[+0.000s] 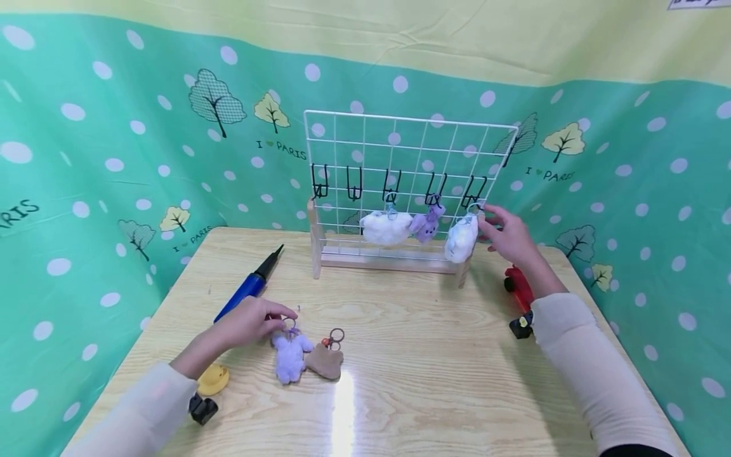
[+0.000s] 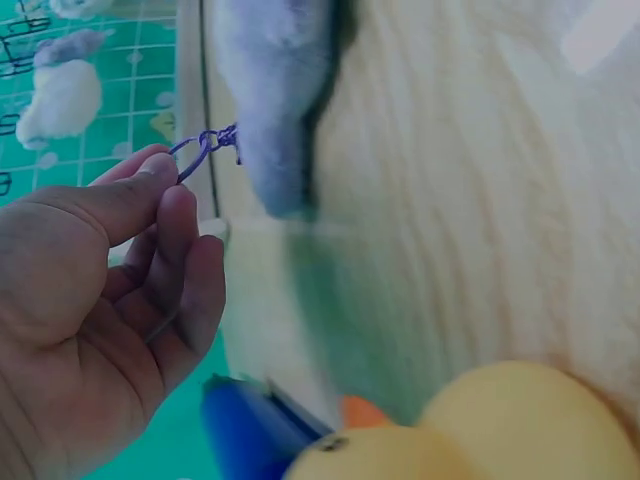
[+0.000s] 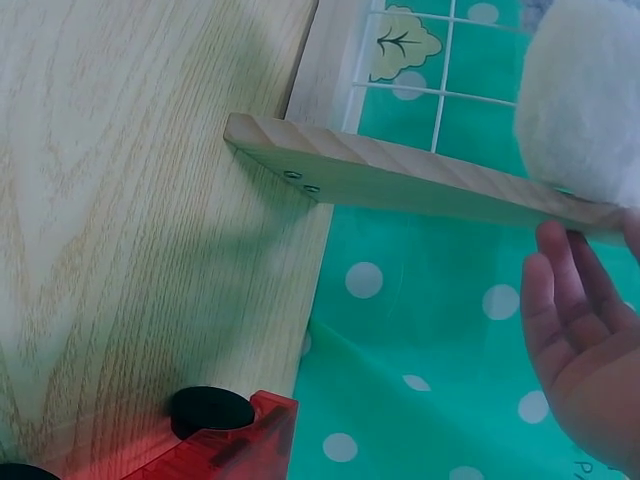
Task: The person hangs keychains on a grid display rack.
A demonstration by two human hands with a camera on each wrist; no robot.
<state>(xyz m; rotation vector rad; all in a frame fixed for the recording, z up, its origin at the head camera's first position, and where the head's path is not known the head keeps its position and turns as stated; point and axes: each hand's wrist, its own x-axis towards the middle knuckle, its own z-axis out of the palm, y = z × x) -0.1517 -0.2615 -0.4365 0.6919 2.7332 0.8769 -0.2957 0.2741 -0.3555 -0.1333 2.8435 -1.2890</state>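
Note:
On the left, my left hand pinches the ring of a lavender plush keychain between thumb and fingertips, clearly seen in the left wrist view, where the ring shows purple. Right beside that plush lies a brown plush keychain with its own rings on the table. At the rack's right end, my right hand has its fingers loosely extended by the wooden side post. Close to its fingertips, a white plush keychain hangs at the rightmost hook.
The white wire grid rack carries several black hooks; another white plush and a purple plush hang there. A blue pointed object and a yellow rubber duck lie left, a red toy car right.

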